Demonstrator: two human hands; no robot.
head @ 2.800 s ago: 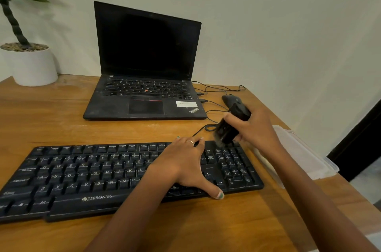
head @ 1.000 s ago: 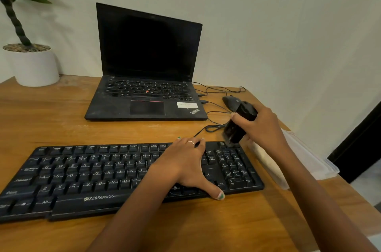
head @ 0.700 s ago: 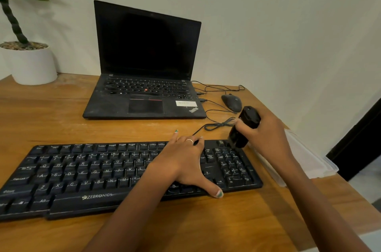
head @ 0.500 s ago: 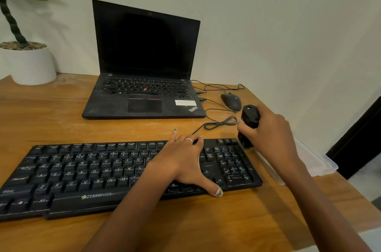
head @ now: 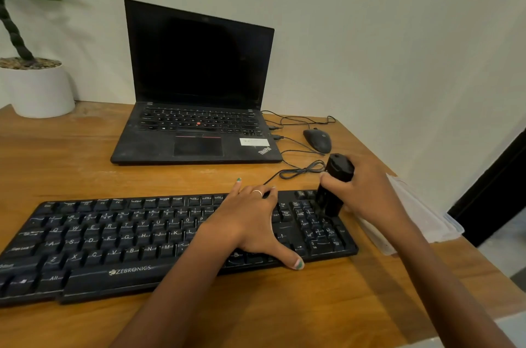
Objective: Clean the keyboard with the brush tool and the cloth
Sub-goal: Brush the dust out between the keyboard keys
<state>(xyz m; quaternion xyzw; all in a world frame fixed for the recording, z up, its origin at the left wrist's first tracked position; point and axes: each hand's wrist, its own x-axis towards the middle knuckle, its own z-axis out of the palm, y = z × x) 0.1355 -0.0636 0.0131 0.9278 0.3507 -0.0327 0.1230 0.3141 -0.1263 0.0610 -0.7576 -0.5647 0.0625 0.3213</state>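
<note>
A black Zebronics keyboard [head: 113, 242] lies across the near part of the wooden desk [head: 71, 154]. My left hand [head: 250, 222] rests flat on its right-centre keys, fingers spread and thumb at the front edge. My right hand [head: 367, 191] grips a black brush tool [head: 334, 185], held nearly upright with its lower end on the number pad's upper right corner. A white cloth [head: 421, 219] lies folded on the desk just right of the keyboard, partly hidden by my right forearm.
A black open laptop [head: 196, 91] sits behind the keyboard with its screen dark. A wired mouse [head: 317, 139] and loose cables [head: 301, 169] lie to its right. A white plant pot [head: 37, 88] stands far left. The desk's right edge is close.
My right hand has carried the brush tool from the keyboard's top edge rightward and down onto the number pad corner, turning it more upright. My left hand has stayed in place.
</note>
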